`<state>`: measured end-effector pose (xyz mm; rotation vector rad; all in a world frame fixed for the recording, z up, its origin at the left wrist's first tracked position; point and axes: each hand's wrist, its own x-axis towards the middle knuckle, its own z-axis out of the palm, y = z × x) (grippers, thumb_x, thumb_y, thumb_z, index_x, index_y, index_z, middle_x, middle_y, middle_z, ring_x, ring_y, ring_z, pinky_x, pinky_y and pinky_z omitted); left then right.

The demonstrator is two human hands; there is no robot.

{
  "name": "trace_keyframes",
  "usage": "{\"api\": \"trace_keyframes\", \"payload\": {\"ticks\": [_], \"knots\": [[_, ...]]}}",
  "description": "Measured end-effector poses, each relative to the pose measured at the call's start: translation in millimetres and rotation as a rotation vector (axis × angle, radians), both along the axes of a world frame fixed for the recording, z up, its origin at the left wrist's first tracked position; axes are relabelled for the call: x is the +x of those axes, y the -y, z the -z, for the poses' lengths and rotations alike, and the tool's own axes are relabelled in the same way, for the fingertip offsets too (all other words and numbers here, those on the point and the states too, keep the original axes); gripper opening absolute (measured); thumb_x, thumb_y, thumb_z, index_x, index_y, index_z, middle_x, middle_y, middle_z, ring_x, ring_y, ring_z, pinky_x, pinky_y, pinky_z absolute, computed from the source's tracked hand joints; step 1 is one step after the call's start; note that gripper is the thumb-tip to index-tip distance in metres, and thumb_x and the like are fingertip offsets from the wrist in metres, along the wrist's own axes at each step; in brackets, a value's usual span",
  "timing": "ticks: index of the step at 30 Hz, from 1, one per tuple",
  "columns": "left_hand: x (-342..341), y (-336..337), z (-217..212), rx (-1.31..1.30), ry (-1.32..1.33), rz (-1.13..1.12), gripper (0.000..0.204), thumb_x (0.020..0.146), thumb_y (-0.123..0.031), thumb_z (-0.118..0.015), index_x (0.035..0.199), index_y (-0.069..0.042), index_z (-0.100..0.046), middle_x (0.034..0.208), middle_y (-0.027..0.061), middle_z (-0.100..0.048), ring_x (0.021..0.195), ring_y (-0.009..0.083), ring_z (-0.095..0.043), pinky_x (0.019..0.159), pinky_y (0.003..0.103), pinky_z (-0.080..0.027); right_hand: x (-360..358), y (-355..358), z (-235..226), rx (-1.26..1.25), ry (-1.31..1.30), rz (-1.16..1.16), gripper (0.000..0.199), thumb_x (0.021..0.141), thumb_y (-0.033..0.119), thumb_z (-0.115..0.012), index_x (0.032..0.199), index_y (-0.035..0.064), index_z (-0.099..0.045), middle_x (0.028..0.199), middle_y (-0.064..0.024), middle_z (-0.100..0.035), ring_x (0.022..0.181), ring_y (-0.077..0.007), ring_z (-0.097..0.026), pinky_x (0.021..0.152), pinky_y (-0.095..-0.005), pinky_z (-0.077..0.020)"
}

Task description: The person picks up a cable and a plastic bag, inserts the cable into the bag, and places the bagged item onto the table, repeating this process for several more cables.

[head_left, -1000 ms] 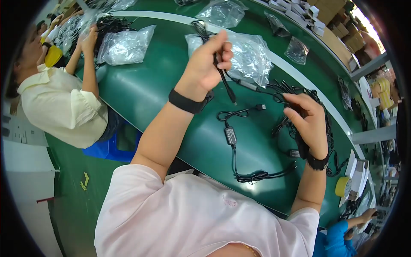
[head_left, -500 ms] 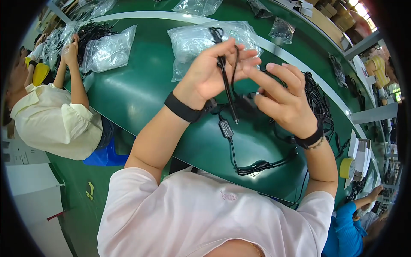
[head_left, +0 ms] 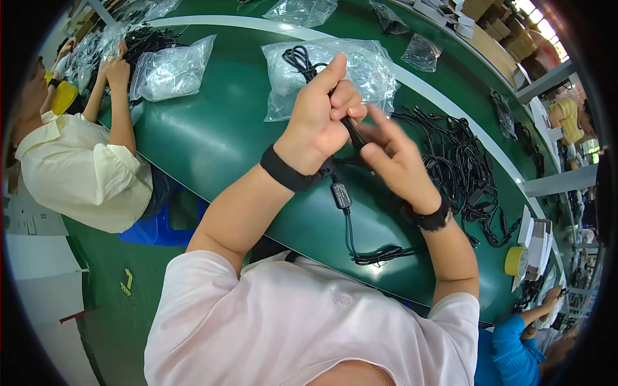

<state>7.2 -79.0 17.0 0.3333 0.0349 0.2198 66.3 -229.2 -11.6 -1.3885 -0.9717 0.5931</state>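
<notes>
My left hand (head_left: 317, 122) is closed around a folded black cable (head_left: 298, 58), its thumb pointing up. Loops of the cable stick out above the fist, and its straight lower length slants down toward my right hand (head_left: 409, 174). That hand is beside the cable's lower end, thumb below and fingers above; motion smears the fingers, so I cannot tell whether they grip it. Under my hands, another black cable lies on the green table (head_left: 212, 138), with a small black inline box (head_left: 341, 193) and a coiled bundle (head_left: 380, 254) near the front edge.
A clear plastic bag (head_left: 283, 96) lies behind my hands, another bag (head_left: 170, 71) farther left. Tangled black cables (head_left: 457, 161) spread on the right, near a yellow tape roll (head_left: 515, 261). Co-workers sit at left, in a pale shirt (head_left: 84, 174), and at lower right, in a blue sleeve (head_left: 515, 347).
My left fingers have closed around the cable, which was lying across the open hand. My right hand has moved left and down, uncovering more of the cable pile.
</notes>
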Motion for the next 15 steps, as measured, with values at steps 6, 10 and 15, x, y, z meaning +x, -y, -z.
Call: {"api": "trace_keyframes", "payload": {"ticks": [6,10,15], "knots": [[10,11,3,0.26,-0.048,-0.359,0.024,0.084,-0.033,-0.06,0.082,-0.012,-0.05,0.061,0.001,-0.049,0.056,0.0125,-0.047,0.064,0.028,-0.043,0,7,-12,-0.24,-0.067,-0.112,0.033,0.087,0.009,-0.052,0.117,-0.0017,-0.051,0.088,-0.0047,-0.06,0.071,-0.0094,-0.056,0.063,-0.0219,-0.0456],[33,-10,3,1.213,-0.159,-0.514,0.055,0.068,-0.036,-0.075,0.106,-0.004,-0.053,0.109,0.0121,-0.052,0.101,0.0204,-0.051,0.079,0.031,-0.043,43,29,-50,-0.063,-0.086,0.22,0.031,0.089,0.016,-0.048,0.113,-0.0037,-0.052,0.083,-0.0026,-0.058,0.067,-0.0083,-0.053,0.059,-0.0202,-0.0433],[76,-8,28,2.268,-0.382,-0.715,0.081,0.063,-0.043,-0.072,0.124,-0.001,-0.039,0.119,0.0232,-0.043,0.117,0.0396,-0.032,0.093,0.055,-0.028,77,72,-82,0.143,-0.015,0.344,0.036,0.09,0.018,-0.049,0.119,-0.0034,-0.048,0.085,-0.0027,-0.058,0.067,-0.0076,-0.052,0.059,-0.0199,-0.043]]}}
